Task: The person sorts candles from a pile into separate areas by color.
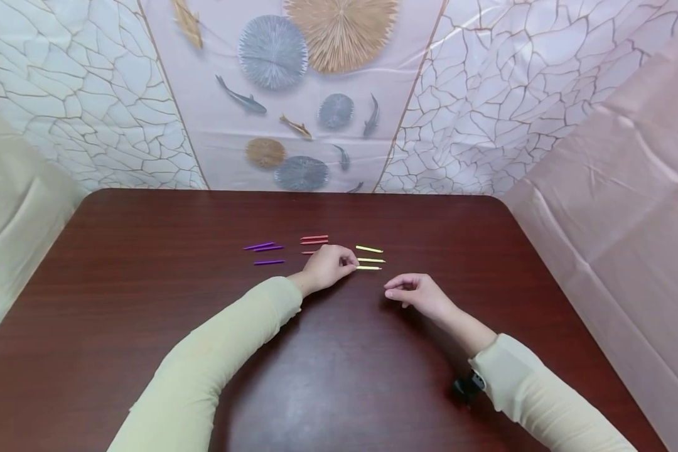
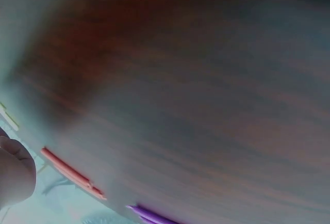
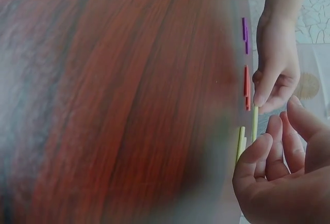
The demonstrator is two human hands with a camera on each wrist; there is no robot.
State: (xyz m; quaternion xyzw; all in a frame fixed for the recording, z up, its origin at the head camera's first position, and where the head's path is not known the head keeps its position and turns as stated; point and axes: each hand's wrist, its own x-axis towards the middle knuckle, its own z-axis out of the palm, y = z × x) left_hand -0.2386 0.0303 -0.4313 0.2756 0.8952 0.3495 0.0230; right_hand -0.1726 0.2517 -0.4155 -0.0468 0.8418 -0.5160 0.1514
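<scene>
In the head view my left hand pinches the left end of a thin yellow stick with a small tip, the nearest of three such sticks. The right wrist view also shows the left thumb and fingertip on the end of this yellow stick. Two other yellow sticks lie just beyond it. My right hand hovers to the right of the yellow sticks, fingers loosely bent, with nothing in it. Red sticks lie behind the left hand, one partly hidden by it.
Three purple sticks lie left of the red ones on the dark red-brown table. A patterned sheet hangs behind the far edge, and pale cloth flanks the right side. A black device is at the right wrist.
</scene>
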